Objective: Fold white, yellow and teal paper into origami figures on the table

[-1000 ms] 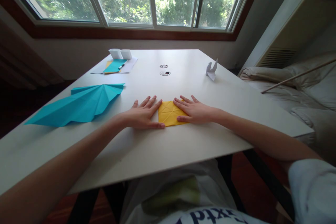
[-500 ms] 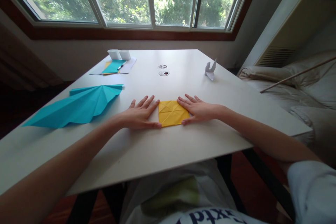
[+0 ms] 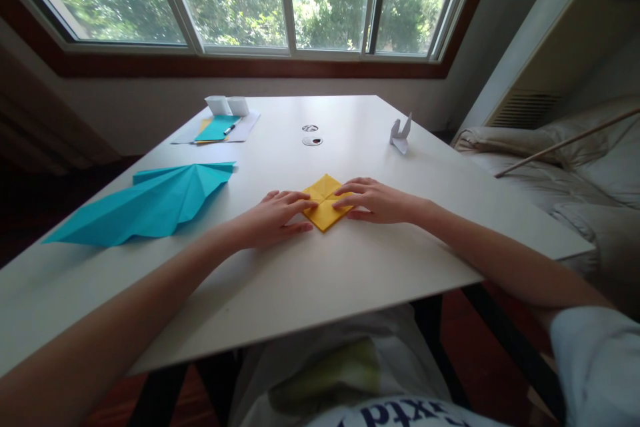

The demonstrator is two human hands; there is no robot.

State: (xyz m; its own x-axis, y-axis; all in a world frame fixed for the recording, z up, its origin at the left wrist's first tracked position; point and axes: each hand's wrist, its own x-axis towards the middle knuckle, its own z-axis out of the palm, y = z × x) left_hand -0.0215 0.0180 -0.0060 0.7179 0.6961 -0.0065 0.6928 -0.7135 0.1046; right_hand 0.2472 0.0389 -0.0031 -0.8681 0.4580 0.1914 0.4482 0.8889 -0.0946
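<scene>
- Left hand (image 3: 273, 219) and right hand (image 3: 376, 201): fingers flat, pressing the yellow paper (image 3: 325, 203) from either side.
- The paper lies mid-frame on the white table (image 3: 350, 273).
- Blue folded paper (image 3: 150, 201) at left; white paper crane (image 3: 401, 133) upper right.

The yellow paper (image 3: 325, 205) now lies turned corner-on as a diamond, where earlier it lay square to the table edge. The left hand (image 3: 273, 217) and right hand (image 3: 377, 200), earlier flat beside it, now rest fingertips on its centre.
</scene>
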